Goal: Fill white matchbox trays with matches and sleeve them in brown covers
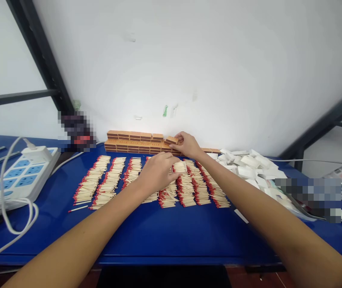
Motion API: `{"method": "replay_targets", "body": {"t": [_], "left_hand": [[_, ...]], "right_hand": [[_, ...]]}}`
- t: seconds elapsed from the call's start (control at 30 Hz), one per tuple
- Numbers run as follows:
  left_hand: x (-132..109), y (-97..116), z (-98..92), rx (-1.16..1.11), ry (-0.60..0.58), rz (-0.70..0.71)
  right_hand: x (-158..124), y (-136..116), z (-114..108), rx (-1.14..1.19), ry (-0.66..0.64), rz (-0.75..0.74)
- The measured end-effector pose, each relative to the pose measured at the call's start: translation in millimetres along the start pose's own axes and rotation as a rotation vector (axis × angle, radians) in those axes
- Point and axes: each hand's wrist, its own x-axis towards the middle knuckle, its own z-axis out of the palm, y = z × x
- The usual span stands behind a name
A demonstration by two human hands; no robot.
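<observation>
The right hand (189,145) is closed on a small brown matchbox (171,140), thumb and fingers pinching its right end. The matchbox is at the far side of the surface (165,236), just beyond the right end of the top row of stacked boxes (129,145). It lies to the left of the hand's palm, its long axis running roughly left to right but slightly askew to the row; whether its underside touches the boxes below, I cannot tell.

The left hand (158,172) is nearer, and it is clamped on a small tray (180,167) filled with matches, the thumb along its near side. That tray sits to the right of the left hand's knuckles, over the rows of loose matches (89,182), and on the near side of the matchbox. Of the two hands, the right is clearly closer to the stack.

White paper trays (250,162) are heaped to the right, beyond the right forearm; a power strip (19,176) lies at the left.
</observation>
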Motion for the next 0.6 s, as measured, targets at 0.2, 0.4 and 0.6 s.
{"method": "replay_targets", "body": {"t": [0.2, 0.4, 0.6], "left_hand": [[0, 0, -1.1, -0.014, 0.014, 0.010], [0, 1, -1.4, -0.016, 0.011, 0.017], [-1, 1, -2.5, -0.005, 0.007, 0.015]], "right_hand": [[13, -3, 5, -0.007, -0.001, 0.033], [11, -5, 7, -0.168, 0.066, 0.092], [15, -9, 10, -0.163, 0.030, 0.107]]}}
